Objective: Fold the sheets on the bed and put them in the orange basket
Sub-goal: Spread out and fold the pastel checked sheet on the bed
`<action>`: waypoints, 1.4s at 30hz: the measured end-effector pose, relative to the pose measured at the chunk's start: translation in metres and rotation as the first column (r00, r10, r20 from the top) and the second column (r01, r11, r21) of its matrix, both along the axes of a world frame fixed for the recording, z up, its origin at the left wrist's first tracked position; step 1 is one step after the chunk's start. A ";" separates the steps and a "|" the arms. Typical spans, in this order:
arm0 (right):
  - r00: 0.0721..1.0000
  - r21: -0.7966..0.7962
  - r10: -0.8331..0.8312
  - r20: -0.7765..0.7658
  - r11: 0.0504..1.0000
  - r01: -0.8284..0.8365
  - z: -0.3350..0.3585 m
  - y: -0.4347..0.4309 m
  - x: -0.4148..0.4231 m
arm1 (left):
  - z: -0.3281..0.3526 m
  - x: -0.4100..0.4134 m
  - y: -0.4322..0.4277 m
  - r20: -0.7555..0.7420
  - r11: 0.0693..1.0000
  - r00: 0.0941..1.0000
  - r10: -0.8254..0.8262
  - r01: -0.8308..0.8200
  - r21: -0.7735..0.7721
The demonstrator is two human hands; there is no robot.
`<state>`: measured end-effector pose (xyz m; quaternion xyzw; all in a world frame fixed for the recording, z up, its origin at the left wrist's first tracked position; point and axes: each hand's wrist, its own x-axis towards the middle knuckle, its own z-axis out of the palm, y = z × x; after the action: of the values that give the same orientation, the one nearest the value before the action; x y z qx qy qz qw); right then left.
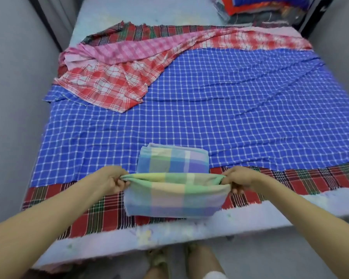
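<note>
Fingers (pixel 120 185) curled on left hand (pixel 111 179), right hand (pixel 240 179), pinching pastel sheet (pixel 173 196) corners

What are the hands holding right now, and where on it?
The pastel checked sheet: the left hand pinches the raised fold's left end, the right hand its right end.

Soft woven cloth everywhere, all of it matt. The pastel plaid sheet (pixel 173 196) at the near edge looks smooth and thick in its folds. The blue checked sheet (pixel 210 109) is thin and lightly creased. Far left, the red-and-white checked sheet (pixel 109 85) is rumpled. The dark tartan sheet (pixel 310 178) frays along its near edge, over a pale, fuzzy-looking mattress (pixel 250 216).
</note>
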<state>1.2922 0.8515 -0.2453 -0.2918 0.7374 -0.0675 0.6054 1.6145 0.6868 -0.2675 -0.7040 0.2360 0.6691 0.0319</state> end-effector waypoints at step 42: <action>0.793 -0.164 -0.600 -0.109 0.798 0.581 -0.210 -0.064 -0.005 | -0.187 -0.043 -0.002 0.291 0.978 0.956 -0.047 0.103 -0.180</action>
<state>1.2872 0.7876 -0.4550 -0.0876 0.8309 -0.2750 0.4758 1.5714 0.6846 -0.4546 -0.7832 0.3193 0.5330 0.0225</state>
